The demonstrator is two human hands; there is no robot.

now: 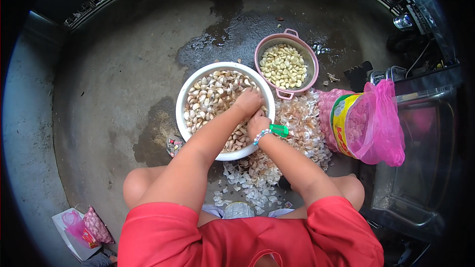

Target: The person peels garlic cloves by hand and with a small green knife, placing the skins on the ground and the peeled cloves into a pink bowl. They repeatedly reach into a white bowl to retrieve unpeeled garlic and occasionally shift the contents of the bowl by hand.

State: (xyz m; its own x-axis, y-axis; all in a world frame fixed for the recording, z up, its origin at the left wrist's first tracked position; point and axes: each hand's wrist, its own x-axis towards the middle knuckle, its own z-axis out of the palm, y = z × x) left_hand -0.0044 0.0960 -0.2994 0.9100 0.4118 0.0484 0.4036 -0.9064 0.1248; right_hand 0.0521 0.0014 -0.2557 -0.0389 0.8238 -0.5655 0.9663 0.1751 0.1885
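A white basin (182, 127) holds many unpeeled garlic cloves (210, 91). Over its right side my two hands meet. My left hand (250, 101) is bent with its fingers closed, and whatever they hold is hidden. Just below it, my right hand (257, 123) is closed round a green-handled tool (279, 130); its handle sticks out to the right past the wrist, and its working end is out of sight. Peeled garlic cloves (284, 66) fill part of a pink colander (258, 49) beyond the basin, to the right.
Garlic skins (302, 131) lie heaped to the basin's right and front. A large pink mesh bag (334, 113) of garlic rests beside them. A can (238, 210) stands between my legs. At the lower left, a smaller garlic bag (98, 226) leans by a white box (74, 247). Wet patches darken the floor.
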